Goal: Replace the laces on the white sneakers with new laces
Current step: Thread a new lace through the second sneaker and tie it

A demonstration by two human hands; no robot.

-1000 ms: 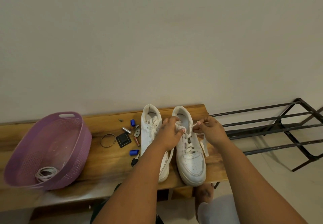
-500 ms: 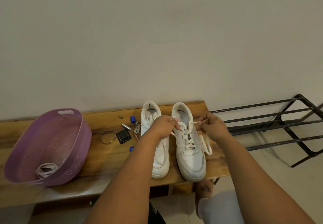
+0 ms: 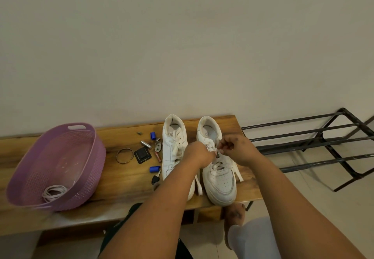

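Two white sneakers stand side by side on the wooden bench (image 3: 121, 181), toes toward me. Over the upper eyelets of the right sneaker (image 3: 219, 175) both my hands meet. My left hand (image 3: 199, 154) pinches the white lace at the tongue. My right hand (image 3: 235, 149) pinches the same lace (image 3: 236, 172), whose loose flat ends hang down both sides of that shoe. The left sneaker (image 3: 172, 151) still carries its laces, partly hidden by my left forearm. A coil of white laces (image 3: 53, 192) lies in the purple basket (image 3: 89, 157).
Between basket and sneakers lie small items: a metal bangle (image 3: 124, 156), a black square piece (image 3: 142, 154), blue caps (image 3: 153, 135), a silver cylinder and a key. A black metal shoe rack (image 3: 307, 147) stands right of the bench. My foot (image 3: 234, 216) shows below the bench edge.
My hands have come together over the right sneaker's upper eyelets; before, they were spread apart pulling the lace ends outward. The view has shifted slightly.
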